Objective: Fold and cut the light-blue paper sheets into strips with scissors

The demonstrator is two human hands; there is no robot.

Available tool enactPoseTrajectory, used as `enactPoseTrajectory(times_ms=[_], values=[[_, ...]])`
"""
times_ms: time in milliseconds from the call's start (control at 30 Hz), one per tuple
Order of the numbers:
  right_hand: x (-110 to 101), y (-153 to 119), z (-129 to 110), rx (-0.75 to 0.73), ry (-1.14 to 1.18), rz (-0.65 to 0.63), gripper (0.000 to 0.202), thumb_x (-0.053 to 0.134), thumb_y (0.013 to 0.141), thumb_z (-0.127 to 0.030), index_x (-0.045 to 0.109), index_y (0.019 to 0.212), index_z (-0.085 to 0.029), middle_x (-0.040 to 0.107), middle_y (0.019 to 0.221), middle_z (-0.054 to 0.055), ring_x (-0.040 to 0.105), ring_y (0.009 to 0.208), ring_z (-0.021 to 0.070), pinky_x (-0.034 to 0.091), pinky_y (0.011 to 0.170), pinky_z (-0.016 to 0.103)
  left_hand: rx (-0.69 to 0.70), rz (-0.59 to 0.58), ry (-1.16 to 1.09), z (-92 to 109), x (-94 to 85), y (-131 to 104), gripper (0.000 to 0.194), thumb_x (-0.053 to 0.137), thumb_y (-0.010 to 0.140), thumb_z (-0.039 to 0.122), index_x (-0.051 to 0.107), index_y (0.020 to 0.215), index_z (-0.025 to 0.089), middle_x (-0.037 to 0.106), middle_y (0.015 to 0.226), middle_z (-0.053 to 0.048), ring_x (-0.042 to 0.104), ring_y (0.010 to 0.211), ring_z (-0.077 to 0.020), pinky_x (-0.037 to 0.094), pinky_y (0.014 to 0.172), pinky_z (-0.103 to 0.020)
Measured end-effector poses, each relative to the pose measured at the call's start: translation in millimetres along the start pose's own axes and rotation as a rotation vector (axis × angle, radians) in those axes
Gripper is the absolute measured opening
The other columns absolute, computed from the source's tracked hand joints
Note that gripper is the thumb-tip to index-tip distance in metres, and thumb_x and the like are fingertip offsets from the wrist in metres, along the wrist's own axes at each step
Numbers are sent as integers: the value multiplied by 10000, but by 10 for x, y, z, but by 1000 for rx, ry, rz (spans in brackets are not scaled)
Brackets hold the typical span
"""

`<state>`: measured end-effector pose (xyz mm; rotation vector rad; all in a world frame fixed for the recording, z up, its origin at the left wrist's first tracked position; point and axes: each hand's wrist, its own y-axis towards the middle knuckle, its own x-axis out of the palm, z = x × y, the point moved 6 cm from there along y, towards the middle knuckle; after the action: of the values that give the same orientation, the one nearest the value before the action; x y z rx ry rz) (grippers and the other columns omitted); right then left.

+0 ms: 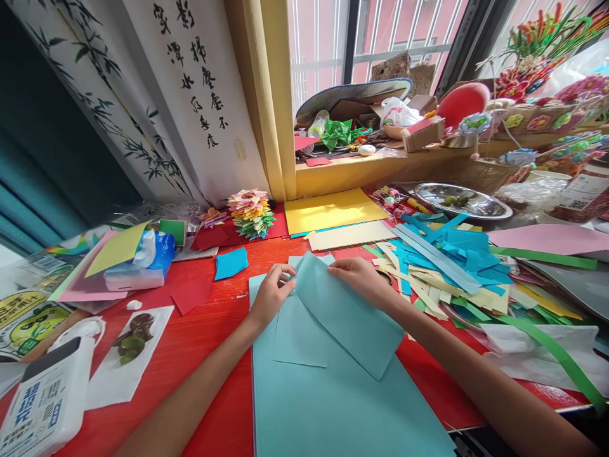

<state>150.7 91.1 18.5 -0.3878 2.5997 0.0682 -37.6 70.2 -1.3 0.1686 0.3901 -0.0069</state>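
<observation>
A light blue sheet of paper (354,317) is held up at a slant above a stack of the same blue paper (333,406). My left hand (272,293) is closed at the sheet's upper left edge, thumb and fingertips pinching it. Along the top edge, my right hand (359,279) grips the sheet between thumb and fingers. Beneath it, a smaller blue piece (299,339) lies on the stack, partly covered by the held sheet.
Cut blue strips (442,254) and cream and green strips pile up on the right. Folded paper pieces (251,212) stand stacked behind, beside yellow sheets (330,211). A tissue pack (140,260) and a white box (47,400) are at left. A metal plate (464,200) sits back right.
</observation>
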Motion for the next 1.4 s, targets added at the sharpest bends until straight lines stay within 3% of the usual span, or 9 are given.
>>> enactPoseTrajectory(times_ms=[167, 333, 467, 633, 833, 1067, 1200, 1267, 1400], values=[[11, -32, 62, 157, 312, -101, 262, 560, 737, -440, 624, 762, -187, 622, 735, 21, 562, 630, 159, 417, 548, 252, -101, -167, -249, 54, 60, -83, 215, 512, 760, 287, 555, 954, 207, 549, 809, -5, 524, 753, -149, 432, 684, -264], [109, -79, 143, 311, 669, -235, 242, 617, 699, -412, 567, 705, -175, 557, 645, 8, 491, 545, 124, 381, 497, 237, -72, -253, -608, 157, 66, -117, 279, 516, 732, 248, 595, 993, 188, 566, 974, -44, 541, 906, -187, 427, 814, -308], [171, -68, 155, 242, 657, -244, 277, 638, 683, -412, 514, 619, -173, 449, 552, -32, 388, 477, 86, 313, 449, 222, -31, -120, -592, 110, 5, -45, 286, 573, 739, 321, 615, 993, 197, 512, 1169, -49, 513, 1038, -213, 417, 876, -325], [273, -88, 88, 207, 528, -275, 345, 570, 734, -525, 597, 751, -181, 585, 802, 13, 532, 712, 113, 411, 609, 208, -142, -11, -653, -16, -55, 2, 252, 589, 732, 415, 609, 793, 172, 621, 820, -30, 576, 802, -159, 458, 721, -268], [307, -121, -88, 117, 752, -332, 280, 608, 724, -452, 589, 771, -176, 579, 765, 14, 542, 679, 112, 439, 627, 217, -410, -198, -739, -2, 93, -137, 261, 629, 705, 380, 627, 830, 151, 635, 709, -29, 570, 577, -135, 451, 549, -253], [15, 5, 109, 137, -83, -195, 197, 591, 698, -331, 516, 591, -183, 511, 533, -2, 479, 492, 128, 324, 453, 248, -463, -410, -307, 9, 38, -112, 248, 667, 667, 379, 639, 769, 155, 621, 660, -18, 549, 512, -117, 398, 455, -208], [50, -57, -135, -185, -245, -31, 256, 605, 716, -325, 588, 942, -206, 621, 993, 55, 552, 923, 216, 412, 749, 307, -364, -547, -64, 111, -17, -151, 310, 629, 686, 434, 642, 856, 175, 636, 799, -34, 583, 623, -155, 425, 501, -220], [183, -144, -250, -300, -191, -103, 369, 608, 734, -370, 561, 1067, -216, 582, 1133, 54, 510, 1034, 216, 381, 847, 309, -311, -583, -24, 180, 7, -178, 296, 606, 704, 434, 628, 854, 181, 625, 810, -24, 579, 655, -155, 432, 528, -219], [439, -253, -227, -214, -134, -377, 263, 508, 811, -382, 624, 927, -176, 648, 875, 45, 553, 732, 162, 395, 608, 253, -183, -617, 89, 249, 83, -184, 253, 581, 732, 410, 613, 816, 174, 608, 812, -7, 551, 726, -144, 423, 592, -209]])
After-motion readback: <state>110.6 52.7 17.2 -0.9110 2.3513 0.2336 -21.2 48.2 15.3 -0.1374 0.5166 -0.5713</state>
